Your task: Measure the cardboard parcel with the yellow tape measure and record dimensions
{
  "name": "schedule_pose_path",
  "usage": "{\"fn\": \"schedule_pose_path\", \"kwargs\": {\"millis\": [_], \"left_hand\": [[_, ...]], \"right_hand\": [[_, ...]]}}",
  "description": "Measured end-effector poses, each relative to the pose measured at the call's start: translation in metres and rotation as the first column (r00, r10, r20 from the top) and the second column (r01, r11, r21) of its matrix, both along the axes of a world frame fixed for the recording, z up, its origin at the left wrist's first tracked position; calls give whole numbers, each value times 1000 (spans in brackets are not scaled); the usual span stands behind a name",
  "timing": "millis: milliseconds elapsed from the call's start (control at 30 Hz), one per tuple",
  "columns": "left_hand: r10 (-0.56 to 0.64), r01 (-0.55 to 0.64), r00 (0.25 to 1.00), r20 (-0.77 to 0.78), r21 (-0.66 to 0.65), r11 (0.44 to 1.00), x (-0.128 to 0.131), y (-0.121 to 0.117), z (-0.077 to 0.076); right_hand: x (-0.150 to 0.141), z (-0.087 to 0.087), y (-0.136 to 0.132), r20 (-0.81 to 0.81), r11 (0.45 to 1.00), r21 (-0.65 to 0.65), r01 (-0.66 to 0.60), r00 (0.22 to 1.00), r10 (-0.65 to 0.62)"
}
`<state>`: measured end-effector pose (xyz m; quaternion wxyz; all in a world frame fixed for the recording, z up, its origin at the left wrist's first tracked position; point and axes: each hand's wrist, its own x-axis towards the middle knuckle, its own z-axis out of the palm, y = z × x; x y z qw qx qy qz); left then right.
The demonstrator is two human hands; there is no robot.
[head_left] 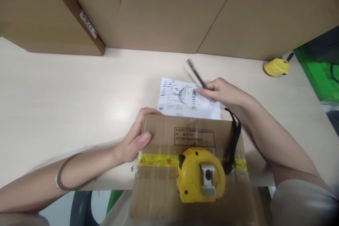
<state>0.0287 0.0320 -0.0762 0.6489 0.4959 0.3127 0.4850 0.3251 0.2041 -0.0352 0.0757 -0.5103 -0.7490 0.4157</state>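
My right hand [221, 91] is closed on a dark pen [196, 72], its upper end slanting away to the left and slightly blurred. Under that hand lies a white sheet of paper [169, 100] with dark pen marks and a drawn, shaded shape. My left hand [137, 137] grips the left far corner of a cardboard box [159, 197], thumb on top and fingers behind the edge. Yellow printed tape crosses the box. On top of it rests a large yellow tape measure [193, 173] with a metal belt clip and a black strap [234, 141].
A smaller yellow tape measure [277, 67] sits at the back right of the pale table [127, 77]. Large brown cardboard boxes [159, 10] stand along the back. Another box [47, 17] with a handwritten label is at the left. Something green [312, 74] shows past the right edge.
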Motion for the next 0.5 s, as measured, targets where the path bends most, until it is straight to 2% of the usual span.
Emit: {"fn": "schedule_pose_path", "kwargs": {"millis": [33, 100, 167, 200, 267, 333, 400, 433, 500], "left_hand": [[15, -15, 1000, 0, -4, 1000, 0, -1, 0], [60, -60, 998, -9, 12, 998, 1, -1, 3], [103, -100, 994, -21, 116, 988, 2, 1, 6], [119, -112, 993, -26, 187, 976, 2, 3, 8], [145, -120, 988, -48, 341, 932, 1, 7, 11], [161, -99, 982, -101, 455, 885, -1, 11, 12], [148, -56, 979, -144, 506, 861, -4, 14, 11], [130, -38, 980, -149, 505, 862, -5, 14, 10], [93, -21, 987, -129, 476, 879, -7, 15, 8]], "right_hand": [[2, 4, -4, 165, 998, 47, -36, 986, 28], [6, 10, -12, 478, 985, 142, -96, 878, 17], [8, 14, -21, 625, 974, 201, -101, 779, -48], [9, 17, -27, 638, 967, 238, -86, 765, -89], [13, 29, -43, 572, 932, 358, -63, 803, -165], [15, 47, -65, 347, 854, 521, -16, 918, -194], [15, 66, -91, 96, 780, 625, -3, 993, -73], [13, 72, -104, 45, 756, 651, -61, 998, 42], [6, 78, -127, 86, 696, 670, -260, 958, 275]]}}
